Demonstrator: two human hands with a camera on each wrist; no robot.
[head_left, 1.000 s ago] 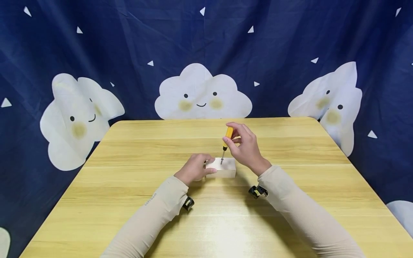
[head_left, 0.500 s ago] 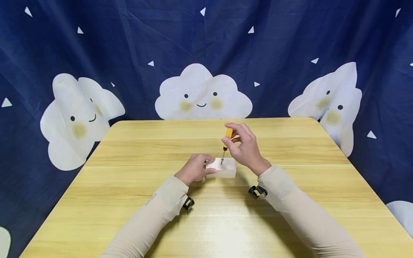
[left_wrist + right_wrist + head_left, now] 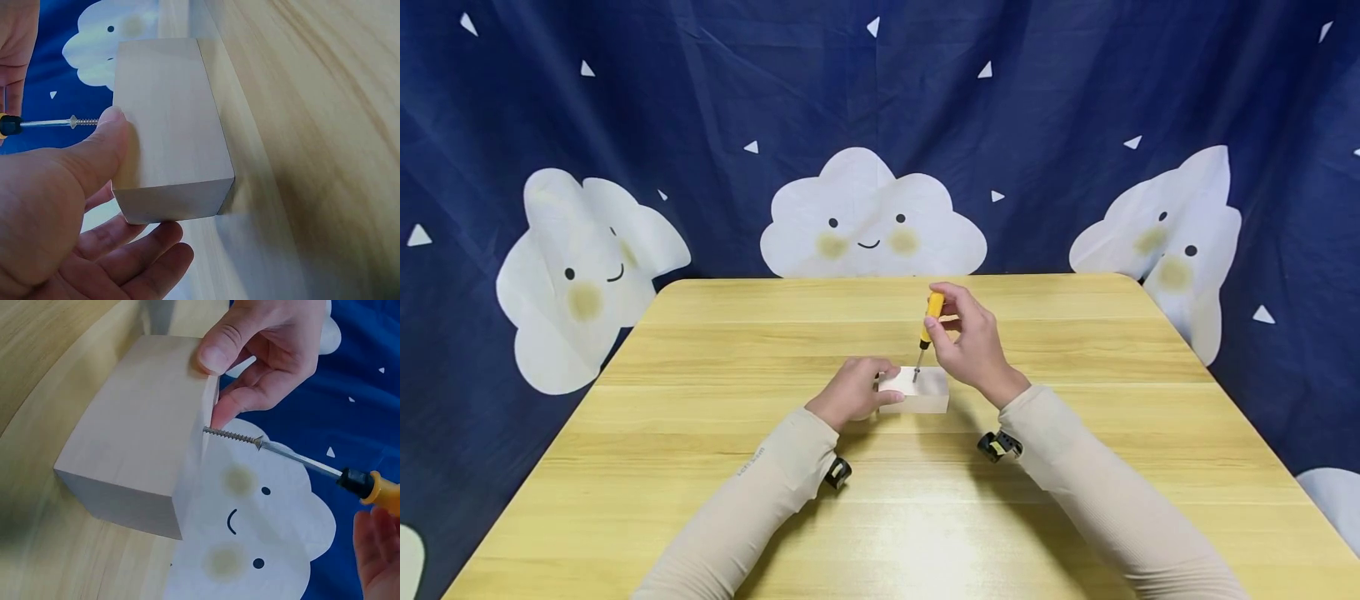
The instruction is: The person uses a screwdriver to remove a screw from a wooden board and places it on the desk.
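Note:
A pale wooden block (image 3: 928, 403) lies on the table, gripped at its left end by my left hand (image 3: 852, 390). In the left wrist view the thumb presses the block's (image 3: 169, 112) near side while other fingers curl under its end. A screw (image 3: 232, 435) stands in the block's top face, most of its thread showing. The tip of a yellow-handled screwdriver (image 3: 931, 321) meets the screw head, its shaft leaning slightly right. My right hand (image 3: 973, 337) holds the handle between thumb and fingers, the index finger on the handle's top end.
The light wood-grain table (image 3: 700, 467) reaches back to a dark blue curtain (image 3: 715, 83) printed with smiling white clouds (image 3: 865, 200). Black wrist cameras hang below both sleeves, the right one (image 3: 998, 446) just above the tabletop.
My right thumb and fingers have shifted around the screwdriver handle, which tips slightly further right. The block and my left hand have stayed in place.

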